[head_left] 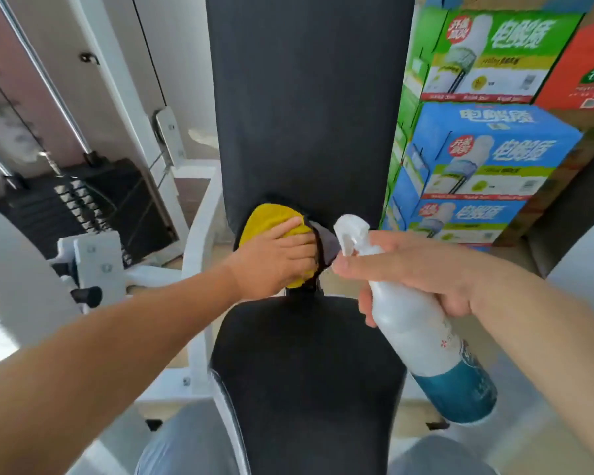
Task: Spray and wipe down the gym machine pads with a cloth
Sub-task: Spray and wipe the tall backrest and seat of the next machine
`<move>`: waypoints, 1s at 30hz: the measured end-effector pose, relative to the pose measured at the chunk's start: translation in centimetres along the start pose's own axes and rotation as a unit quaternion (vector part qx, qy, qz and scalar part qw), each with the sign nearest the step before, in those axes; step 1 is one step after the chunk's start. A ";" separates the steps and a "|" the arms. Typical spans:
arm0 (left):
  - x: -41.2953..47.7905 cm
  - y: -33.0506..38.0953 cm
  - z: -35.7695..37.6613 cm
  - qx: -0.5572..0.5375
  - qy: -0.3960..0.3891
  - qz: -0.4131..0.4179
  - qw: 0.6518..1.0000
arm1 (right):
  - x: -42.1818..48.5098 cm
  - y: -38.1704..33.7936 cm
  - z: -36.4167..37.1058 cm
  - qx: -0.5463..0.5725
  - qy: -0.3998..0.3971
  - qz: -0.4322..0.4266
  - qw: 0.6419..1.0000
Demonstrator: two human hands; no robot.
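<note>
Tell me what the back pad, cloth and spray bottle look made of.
The back pad looks like black vinyl upholstery, smooth, matte. The cloth is soft yellow fabric, perhaps microfibre; it bunches. The spray bottle is translucent white plastic, teal near its base.

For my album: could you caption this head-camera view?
Left hand presses a cloth on the back pad; right hand holds a spray bottle beside it.
</note>
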State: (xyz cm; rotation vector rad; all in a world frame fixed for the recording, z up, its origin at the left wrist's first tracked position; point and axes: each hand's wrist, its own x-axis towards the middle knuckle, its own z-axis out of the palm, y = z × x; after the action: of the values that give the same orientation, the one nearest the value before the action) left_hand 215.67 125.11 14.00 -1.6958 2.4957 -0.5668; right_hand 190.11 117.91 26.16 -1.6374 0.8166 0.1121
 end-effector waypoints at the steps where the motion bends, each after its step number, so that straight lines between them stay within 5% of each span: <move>1: -1.3 1.0 -0.2 -0.053 -0.016 -0.047 0.997 | 0.1 0.8 0.5 -0.017 -0.024 0.022 0.999; 5: -4.8 4.0 0.5 -0.232 -0.045 -0.386 0.892 | 1.0 3.4 3.2 -0.051 -0.104 0.096 0.989; 9: -6.4 4.7 3.5 -0.381 -0.031 -0.544 0.747 | 2.1 5.0 3.9 -0.043 -0.127 0.123 0.983; 11: -6.1 4.4 4.0 -0.379 -0.009 -0.592 0.711 | 2.2 5.2 3.4 -0.044 -0.130 0.133 0.982; 15: -5.6 4.4 4.4 -0.306 -0.022 -0.561 0.769 | 1.9 5.8 2.9 -0.054 -0.158 0.166 0.972; 30: -5.6 4.5 4.6 -0.309 0.019 -0.543 0.780 | 1.6 6.7 2.8 -0.018 -0.133 0.155 0.979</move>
State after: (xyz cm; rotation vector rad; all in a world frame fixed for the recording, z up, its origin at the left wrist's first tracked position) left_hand 215.03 130.46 7.38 -3.3368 1.4873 0.2933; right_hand 188.55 119.67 19.16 -1.4788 0.8591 0.5561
